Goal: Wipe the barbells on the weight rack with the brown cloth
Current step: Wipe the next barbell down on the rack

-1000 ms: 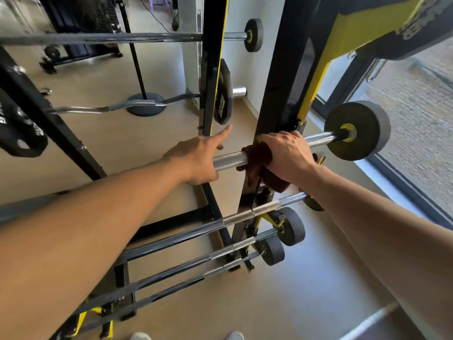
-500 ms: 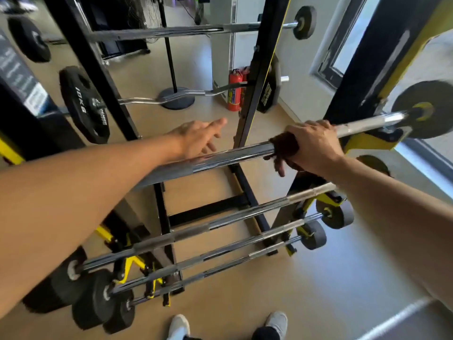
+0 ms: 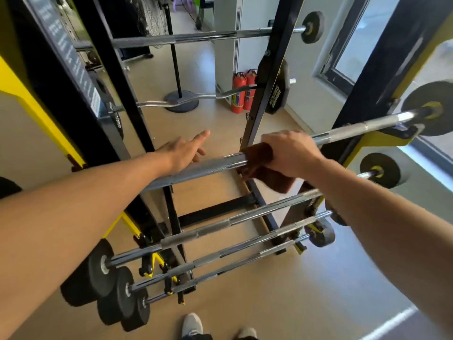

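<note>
A chrome barbell (image 3: 203, 168) lies across the black and yellow weight rack (image 3: 362, 99) at about waist height. My right hand (image 3: 291, 153) grips this bar with the brown cloth (image 3: 262, 155) wrapped round it; a flap of cloth hangs below the bar. My left hand (image 3: 183, 153) rests on top of the same bar further left, fingers apart and index finger stretched forward. Three lower barbells (image 3: 220, 227) with black plates sit on the rack beneath. Another straight bar (image 3: 196, 36) and a curl bar (image 3: 186, 100) hang on the far side.
Two red fire extinguishers (image 3: 241, 92) stand by the white wall. A black round-based stand (image 3: 180, 101) is on the tan floor behind the rack. A window (image 3: 355, 45) is at right. My shoes (image 3: 193, 325) show at the bottom edge.
My right hand has slid the cloth leftward along the bar, away from the plate end. The left hand stays on the bar. My head has turned left, showing more of the rack.
</note>
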Action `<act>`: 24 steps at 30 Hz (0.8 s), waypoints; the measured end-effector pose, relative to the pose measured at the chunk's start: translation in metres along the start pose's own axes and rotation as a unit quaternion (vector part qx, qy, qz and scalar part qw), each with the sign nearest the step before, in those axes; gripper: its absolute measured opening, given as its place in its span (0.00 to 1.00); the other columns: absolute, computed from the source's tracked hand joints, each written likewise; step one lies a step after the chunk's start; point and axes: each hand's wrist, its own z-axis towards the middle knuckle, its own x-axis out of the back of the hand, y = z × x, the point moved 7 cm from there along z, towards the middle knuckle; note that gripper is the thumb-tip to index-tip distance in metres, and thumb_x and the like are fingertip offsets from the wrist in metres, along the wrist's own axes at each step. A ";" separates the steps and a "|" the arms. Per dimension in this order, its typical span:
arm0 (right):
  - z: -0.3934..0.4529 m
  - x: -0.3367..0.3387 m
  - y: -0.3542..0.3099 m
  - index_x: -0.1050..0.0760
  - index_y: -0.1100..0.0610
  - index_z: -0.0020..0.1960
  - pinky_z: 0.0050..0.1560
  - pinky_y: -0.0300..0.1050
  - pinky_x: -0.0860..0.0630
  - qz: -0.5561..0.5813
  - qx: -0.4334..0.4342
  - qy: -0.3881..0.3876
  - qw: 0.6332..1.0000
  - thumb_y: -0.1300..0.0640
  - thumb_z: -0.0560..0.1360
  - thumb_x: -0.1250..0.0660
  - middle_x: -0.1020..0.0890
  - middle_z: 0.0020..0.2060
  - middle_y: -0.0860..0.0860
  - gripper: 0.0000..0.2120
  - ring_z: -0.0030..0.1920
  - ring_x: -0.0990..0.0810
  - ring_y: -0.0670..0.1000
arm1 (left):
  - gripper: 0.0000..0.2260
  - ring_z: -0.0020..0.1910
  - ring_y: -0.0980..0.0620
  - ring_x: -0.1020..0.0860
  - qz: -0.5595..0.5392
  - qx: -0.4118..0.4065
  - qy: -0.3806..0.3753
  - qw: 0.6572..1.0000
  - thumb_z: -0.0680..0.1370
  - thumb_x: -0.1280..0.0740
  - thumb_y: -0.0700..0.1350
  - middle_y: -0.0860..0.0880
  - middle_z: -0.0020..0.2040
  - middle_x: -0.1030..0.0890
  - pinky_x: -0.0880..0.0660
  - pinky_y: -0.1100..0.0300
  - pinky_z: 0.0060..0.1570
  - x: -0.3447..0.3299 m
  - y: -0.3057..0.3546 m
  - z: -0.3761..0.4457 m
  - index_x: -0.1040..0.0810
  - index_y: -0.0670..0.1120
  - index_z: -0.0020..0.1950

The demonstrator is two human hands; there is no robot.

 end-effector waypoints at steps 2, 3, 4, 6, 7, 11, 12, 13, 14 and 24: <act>-0.007 0.008 0.051 0.28 0.44 0.48 0.54 0.50 0.25 -0.011 -0.050 0.007 0.999 0.48 0.74 0.27 0.24 0.38 0.42 0.10 0.43 0.22 0.48 | 0.36 0.49 0.49 0.19 0.009 -0.018 0.030 0.999 0.77 0.55 0.74 0.50 0.48 0.16 0.25 0.46 0.61 0.002 0.003 -0.002 0.17 0.50 0.54; -0.009 0.012 0.068 0.29 0.44 0.46 0.57 0.51 0.28 -0.019 -0.062 0.016 0.998 0.49 0.73 0.26 0.25 0.37 0.41 0.11 0.43 0.24 0.48 | 0.35 0.48 0.49 0.18 0.022 -0.025 0.046 0.998 0.78 0.55 0.73 0.51 0.46 0.16 0.24 0.47 0.60 0.004 0.004 -0.004 0.18 0.49 0.54; -0.011 0.014 0.078 0.29 0.45 0.45 0.58 0.52 0.30 -0.027 -0.066 0.022 0.997 0.50 0.72 0.25 0.26 0.36 0.41 0.12 0.43 0.25 0.49 | 0.34 0.47 0.49 0.18 0.037 -0.032 0.063 0.997 0.79 0.55 0.72 0.52 0.45 0.16 0.24 0.48 0.59 0.006 0.006 -0.005 0.18 0.49 0.53; -0.008 0.013 0.082 0.30 0.46 0.44 0.58 0.52 0.31 -0.036 -0.061 0.020 0.997 0.51 0.72 0.25 0.28 0.34 0.41 0.13 0.41 0.26 0.50 | 0.33 0.45 0.49 0.18 0.064 -0.044 0.091 0.993 0.79 0.54 0.71 0.52 0.43 0.16 0.23 0.49 0.57 0.009 0.009 -0.009 0.18 0.50 0.49; -0.007 0.012 0.081 0.30 0.46 0.44 0.58 0.53 0.31 -0.034 -0.063 0.021 0.997 0.51 0.73 0.25 0.28 0.34 0.41 0.13 0.41 0.26 0.50 | 0.34 0.44 0.49 0.18 0.074 -0.046 0.102 0.991 0.78 0.55 0.72 0.52 0.42 0.16 0.23 0.49 0.56 0.011 0.011 -0.011 0.18 0.50 0.47; -0.010 0.009 0.074 0.29 0.45 0.44 0.60 0.56 0.29 -0.012 -0.072 0.038 0.997 0.48 0.72 0.24 0.27 0.34 0.41 0.13 0.41 0.25 0.51 | 0.38 0.41 0.47 0.18 0.094 -0.061 0.151 0.982 0.75 0.55 0.74 0.48 0.40 0.16 0.21 0.47 0.52 0.018 0.018 -0.020 0.18 0.47 0.43; -0.009 0.009 0.064 0.29 0.45 0.43 0.59 0.55 0.30 -0.006 -0.065 0.048 0.997 0.48 0.72 0.24 0.27 0.34 0.41 0.13 0.41 0.25 0.51 | 0.37 0.41 0.47 0.18 0.095 -0.069 0.165 0.979 0.76 0.55 0.73 0.48 0.40 0.16 0.21 0.47 0.51 0.022 0.017 -0.024 0.18 0.46 0.43; -0.010 0.008 0.056 0.29 0.46 0.43 0.59 0.55 0.30 0.005 -0.064 0.056 0.996 0.49 0.72 0.24 0.27 0.34 0.40 0.12 0.42 0.26 0.50 | 0.35 0.41 0.48 0.18 0.093 -0.082 0.165 0.979 0.78 0.54 0.71 0.48 0.41 0.15 0.21 0.48 0.51 0.022 0.020 -0.027 0.17 0.47 0.44; -0.009 0.008 0.045 0.28 0.46 0.43 0.59 0.55 0.31 0.014 -0.061 0.063 0.996 0.50 0.71 0.24 0.27 0.34 0.40 0.12 0.42 0.26 0.50 | 0.32 0.42 0.49 0.18 0.085 -0.093 0.154 0.980 0.80 0.52 0.68 0.49 0.42 0.15 0.21 0.49 0.52 0.022 0.021 -0.028 0.17 0.48 0.45; 0.005 -0.004 -0.174 0.26 0.46 0.54 0.57 0.51 0.28 0.005 0.052 0.025 0.998 0.44 0.73 0.28 0.21 0.42 0.43 0.13 0.45 0.21 0.49 | 0.22 0.60 0.49 0.23 -0.027 -0.114 0.050 0.992 0.85 0.49 0.59 0.48 0.58 0.19 0.31 0.48 0.69 0.078 -0.010 -0.067 0.22 0.48 0.62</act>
